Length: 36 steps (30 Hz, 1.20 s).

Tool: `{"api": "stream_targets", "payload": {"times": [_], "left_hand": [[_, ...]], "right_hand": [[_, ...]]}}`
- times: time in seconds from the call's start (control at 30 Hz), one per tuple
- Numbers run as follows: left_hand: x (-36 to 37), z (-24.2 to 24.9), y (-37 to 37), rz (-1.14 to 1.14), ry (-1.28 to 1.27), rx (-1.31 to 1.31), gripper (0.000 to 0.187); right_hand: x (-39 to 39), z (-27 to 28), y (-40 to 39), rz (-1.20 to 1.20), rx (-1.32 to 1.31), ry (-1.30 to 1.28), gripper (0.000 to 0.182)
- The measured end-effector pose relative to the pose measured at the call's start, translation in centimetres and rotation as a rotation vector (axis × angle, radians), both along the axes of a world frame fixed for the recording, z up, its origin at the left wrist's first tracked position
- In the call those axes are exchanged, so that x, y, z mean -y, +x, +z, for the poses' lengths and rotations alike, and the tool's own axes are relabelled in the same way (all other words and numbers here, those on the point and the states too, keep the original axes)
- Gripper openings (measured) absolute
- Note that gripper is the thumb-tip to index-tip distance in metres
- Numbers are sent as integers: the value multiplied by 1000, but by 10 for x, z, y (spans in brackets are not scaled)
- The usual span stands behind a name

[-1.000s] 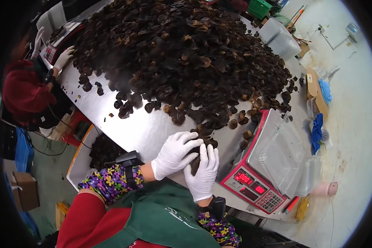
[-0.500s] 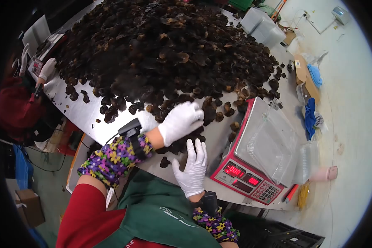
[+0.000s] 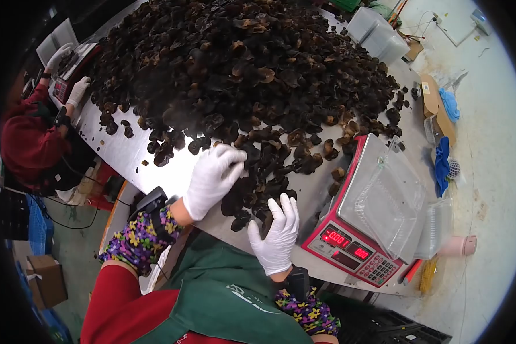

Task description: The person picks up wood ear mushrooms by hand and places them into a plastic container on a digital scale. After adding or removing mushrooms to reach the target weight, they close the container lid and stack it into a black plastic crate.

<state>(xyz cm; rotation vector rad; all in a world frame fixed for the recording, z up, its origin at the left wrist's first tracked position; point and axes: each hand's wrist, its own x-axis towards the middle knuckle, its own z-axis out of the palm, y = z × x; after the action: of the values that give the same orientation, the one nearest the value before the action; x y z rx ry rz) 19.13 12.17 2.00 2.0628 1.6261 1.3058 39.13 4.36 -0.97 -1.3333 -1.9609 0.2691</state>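
Dark wood ear mushrooms [image 3: 252,172] lie in a loose strip along the near edge of the metal table, in front of a large heap [image 3: 235,69] of them. My left hand [image 3: 212,180], in a white glove, is at the left side of this strip with its fingers curled; whatever may be between the fingertips is hidden. On the strip's near right side is my right hand [image 3: 276,235], also gloved, fingers stretched out and slightly spread. Right of it stands a red scale [image 3: 350,249] with lit digits, a clear plastic tray [image 3: 384,200] tilted on its pan.
At the left, a co-worker's gloved hands [image 3: 77,92] are near another scale [image 3: 60,89]. Stacked clear containers [image 3: 378,34] stand at the back right. A blue cloth [image 3: 442,166], a pink cup [image 3: 458,245] and a cardboard piece [image 3: 433,103] lie along the right edge.
My left hand has moved left and slightly down from over the strip. More mushrooms show between my hands. My right hand has shifted slightly right in view. The co-worker's far hand has moved to their scale.
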Motion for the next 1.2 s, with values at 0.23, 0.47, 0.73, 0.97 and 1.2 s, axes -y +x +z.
{"api": "stream_targets", "payload": {"times": [0.23, 0.47, 0.73, 0.97, 1.2], "left_hand": [[-85, -15, 8, 74, 142, -36, 23], [-95, -20, -3, 90, 87, -121, 18], [-86, -23, 2, 31, -91, -276, 17], [-80, -2, 18, -37, 110, -85, 21], [-83, -10, 24, -124, -124, -106, 12]], "right_hand": [[-3, -3, 1, -33, 6, 7, 67], [-4, -3, 1, -36, -12, -6, 66], [-3, 3, -1, -35, 5, -18, 66], [-5, -2, -1, -53, -13, -7, 65], [-5, -1, 1, -47, -2, -3, 65]]}}
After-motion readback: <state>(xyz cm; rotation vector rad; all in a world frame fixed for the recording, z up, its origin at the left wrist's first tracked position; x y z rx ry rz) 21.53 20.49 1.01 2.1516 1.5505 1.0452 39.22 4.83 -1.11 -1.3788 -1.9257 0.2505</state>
